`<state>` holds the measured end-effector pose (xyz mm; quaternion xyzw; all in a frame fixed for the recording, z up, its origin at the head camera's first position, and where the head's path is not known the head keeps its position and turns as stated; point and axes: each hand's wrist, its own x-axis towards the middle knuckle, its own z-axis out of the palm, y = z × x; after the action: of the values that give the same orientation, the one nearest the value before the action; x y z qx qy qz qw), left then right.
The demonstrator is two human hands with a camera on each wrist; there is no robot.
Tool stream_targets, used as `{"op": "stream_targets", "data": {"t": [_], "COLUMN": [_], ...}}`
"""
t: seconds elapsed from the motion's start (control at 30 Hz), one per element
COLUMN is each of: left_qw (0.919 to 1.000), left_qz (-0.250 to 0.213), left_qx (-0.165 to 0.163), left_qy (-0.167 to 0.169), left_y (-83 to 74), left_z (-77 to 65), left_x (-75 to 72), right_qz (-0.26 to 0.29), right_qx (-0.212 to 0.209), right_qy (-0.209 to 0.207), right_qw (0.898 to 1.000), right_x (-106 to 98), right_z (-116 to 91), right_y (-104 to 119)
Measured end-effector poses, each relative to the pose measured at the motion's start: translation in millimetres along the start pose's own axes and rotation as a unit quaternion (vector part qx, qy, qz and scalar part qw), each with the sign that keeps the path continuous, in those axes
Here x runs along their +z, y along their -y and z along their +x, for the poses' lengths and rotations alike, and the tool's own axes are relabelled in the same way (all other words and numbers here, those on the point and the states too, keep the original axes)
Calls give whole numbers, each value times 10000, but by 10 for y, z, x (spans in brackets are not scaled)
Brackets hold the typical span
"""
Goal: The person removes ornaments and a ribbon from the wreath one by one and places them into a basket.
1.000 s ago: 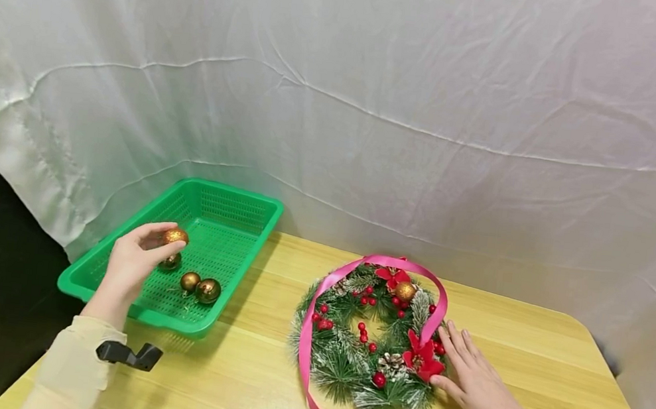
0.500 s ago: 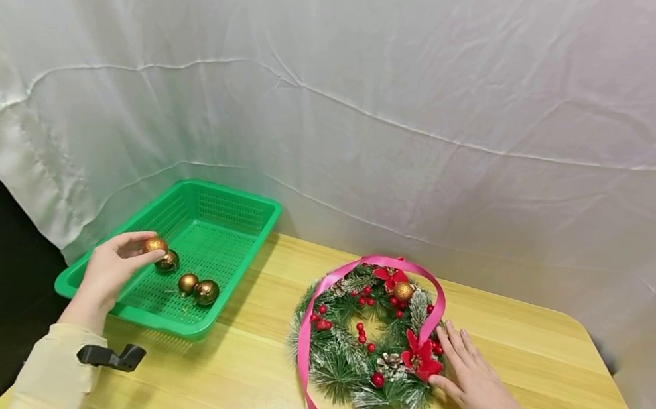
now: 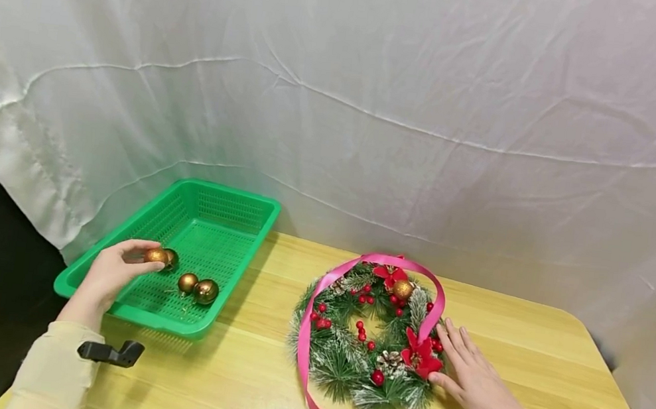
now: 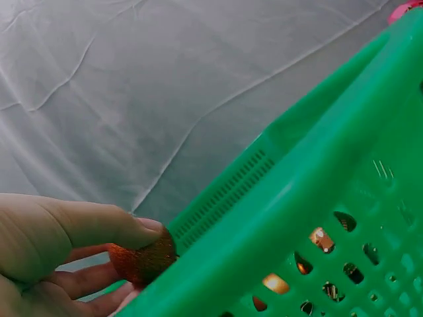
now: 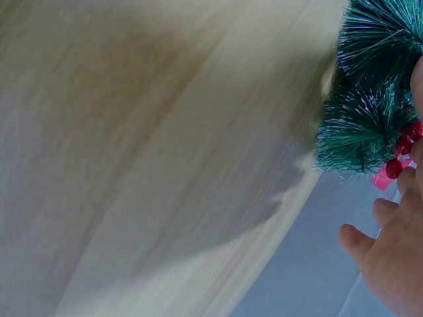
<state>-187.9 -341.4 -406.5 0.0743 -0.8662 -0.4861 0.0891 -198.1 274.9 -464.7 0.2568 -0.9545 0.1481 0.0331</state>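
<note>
My left hand (image 3: 107, 273) pinches a glittery copper-gold Christmas ball (image 3: 154, 255) between thumb and fingers, low inside the green basket (image 3: 263, 241). In the left wrist view, the thumb lies over that glitter ball (image 4: 140, 263) and the basket wall hides its lower part. A darker shiny ball (image 3: 172, 259) is right behind it, partly covered. My right hand (image 3: 479, 388) rests with straight fingers against the right side of a green Christmas wreath (image 3: 340, 372). Red flowers, berries, pine cones and one gold glitter ball (image 3: 403, 290) decorate the wreath.
A small gold ball (image 3: 187, 282) and a bigger bronze ball (image 3: 207, 292) lie together on the basket floor. Pink ribbon (image 3: 305, 342) loops over the wreath, its loose end on the wooden table (image 3: 545, 361). Behind the table hangs a pale curtain (image 3: 375, 103).
My left hand has moved left and lower into the basket with the glitter ball, bringing it beside the darker ball. The right hand stays at the wreath.
</note>
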Motion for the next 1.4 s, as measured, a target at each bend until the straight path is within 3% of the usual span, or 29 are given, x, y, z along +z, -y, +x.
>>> {"op": "stream_targets", "data": {"t": [0.23, 0.47, 0.9, 1.17, 1.4], "left_qw": [9990, 9982, 9979, 9998, 9994], "left_qz": [400, 407, 205, 26, -249], "left_qx": [77, -45, -243, -31, 230], "left_qy": [201, 447, 561, 181, -34], "left_y": [6, 26, 16, -58, -251], "left_z": [44, 83, 70, 47, 15], "left_x": [29, 54, 59, 85, 130], "right_qz": [19, 21, 13, -29, -10], "right_qx": [-8, 40, 29, -5, -16], "right_qy": [-3, 39, 16, 0, 6], "right_qw": [10000, 10000, 10000, 10000, 10000], "right_x": [-20, -22, -16, -5, -4], "right_z": [6, 1, -3, 1, 8], "right_y": [5, 10, 7, 3, -8]}}
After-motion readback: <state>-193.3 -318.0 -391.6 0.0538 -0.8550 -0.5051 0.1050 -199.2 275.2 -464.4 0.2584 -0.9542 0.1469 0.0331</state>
